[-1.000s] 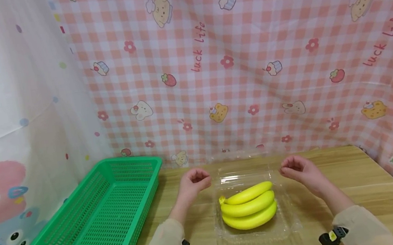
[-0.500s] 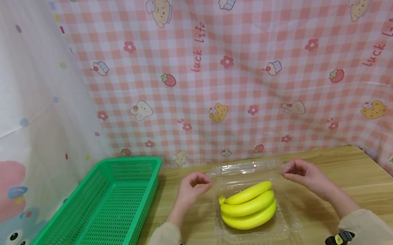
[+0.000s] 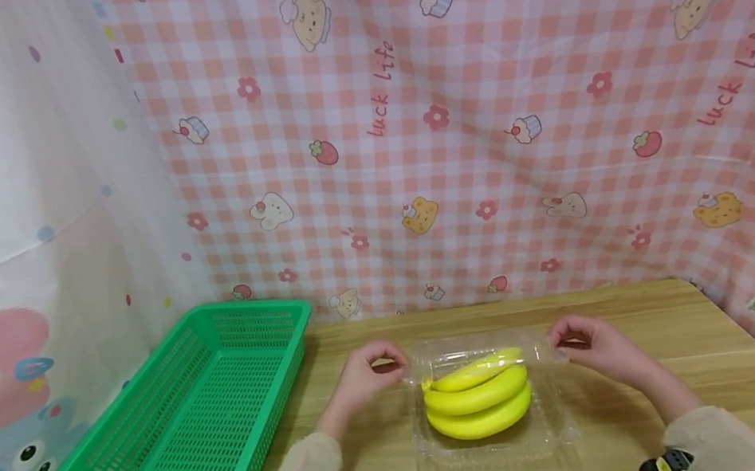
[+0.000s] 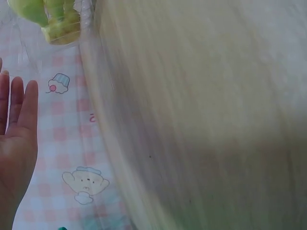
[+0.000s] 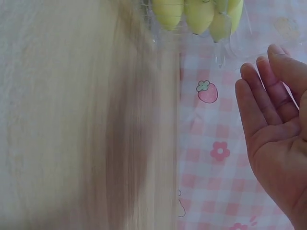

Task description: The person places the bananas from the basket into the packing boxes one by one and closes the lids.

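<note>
A bunch of yellow bananas (image 3: 476, 401) lies in a clear plastic clamshell box (image 3: 553, 430) on the table. The box's hinged lid (image 3: 432, 363) is tilted forward, and its front edge overlaps the top banana in the head view. On the lid's left corner, my left hand (image 3: 367, 378) pinches the plastic between thumb and fingers. My right hand (image 3: 600, 349) pinches the opposite corner in the same way. The left wrist view has my left palm (image 4: 17, 148) below the box, and the right wrist view shows my right palm (image 5: 276, 134) beside the banana tips (image 5: 199, 17).
A green perforated plastic basket (image 3: 204, 421) stands on the left of the wooden table (image 3: 698, 351), beside my left arm. Behind the table hangs a pink checked cloth (image 3: 484, 172), and a white printed cloth (image 3: 74, 189) hangs on the left.
The lid has swung forward and down from upright until it partly covers the bananas. Both hands have moved with it, toward me and lower. The bananas and basket have not moved.
</note>
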Action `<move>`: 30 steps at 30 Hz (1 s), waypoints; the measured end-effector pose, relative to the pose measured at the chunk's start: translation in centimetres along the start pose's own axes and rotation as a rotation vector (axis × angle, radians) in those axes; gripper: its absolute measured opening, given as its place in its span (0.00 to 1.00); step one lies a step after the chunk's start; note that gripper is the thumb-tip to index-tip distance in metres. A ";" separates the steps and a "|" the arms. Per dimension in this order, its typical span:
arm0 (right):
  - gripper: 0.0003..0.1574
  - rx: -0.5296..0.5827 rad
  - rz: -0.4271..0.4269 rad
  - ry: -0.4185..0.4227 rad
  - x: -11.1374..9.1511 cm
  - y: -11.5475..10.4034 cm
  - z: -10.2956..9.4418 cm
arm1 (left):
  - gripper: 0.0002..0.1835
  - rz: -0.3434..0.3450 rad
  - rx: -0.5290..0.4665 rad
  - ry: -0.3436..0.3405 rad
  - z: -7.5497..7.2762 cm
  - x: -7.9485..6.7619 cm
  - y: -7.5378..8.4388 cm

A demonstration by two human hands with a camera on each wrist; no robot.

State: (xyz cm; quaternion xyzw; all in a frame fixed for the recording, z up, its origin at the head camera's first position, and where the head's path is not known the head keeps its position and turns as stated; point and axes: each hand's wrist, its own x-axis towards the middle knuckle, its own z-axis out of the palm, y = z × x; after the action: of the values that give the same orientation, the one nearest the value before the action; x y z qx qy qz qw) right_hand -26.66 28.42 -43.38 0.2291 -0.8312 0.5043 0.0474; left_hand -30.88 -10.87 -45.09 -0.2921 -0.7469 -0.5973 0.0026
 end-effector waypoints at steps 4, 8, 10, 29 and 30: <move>0.07 -0.011 -0.106 -0.012 -0.1 0.3 0.1 | 0.05 0.020 0.021 -0.023 -0.1 -0.2 -0.1; 0.12 -0.042 -0.218 -0.020 -0.3 0.4 0.2 | 0.06 0.039 0.056 -0.048 -0.2 -0.3 -0.1; 0.14 -0.078 -0.256 -0.021 -0.3 0.4 0.2 | 0.07 0.053 0.085 -0.059 -0.2 -0.4 0.0; 0.27 -0.397 -0.472 -0.002 -0.6 0.9 0.7 | 0.10 0.144 0.518 -0.131 -0.1 -1.4 0.9; 0.27 -0.408 -0.470 0.000 -0.6 0.8 0.7 | 0.10 0.145 0.530 -0.135 -0.1 -1.5 1.0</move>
State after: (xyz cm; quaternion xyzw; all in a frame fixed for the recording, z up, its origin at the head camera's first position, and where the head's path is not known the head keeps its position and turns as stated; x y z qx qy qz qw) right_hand -26.36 28.38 -44.60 0.4007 -0.8395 0.3025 0.2076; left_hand -29.27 -11.47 -44.69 -0.3731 -0.8527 -0.3585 0.0719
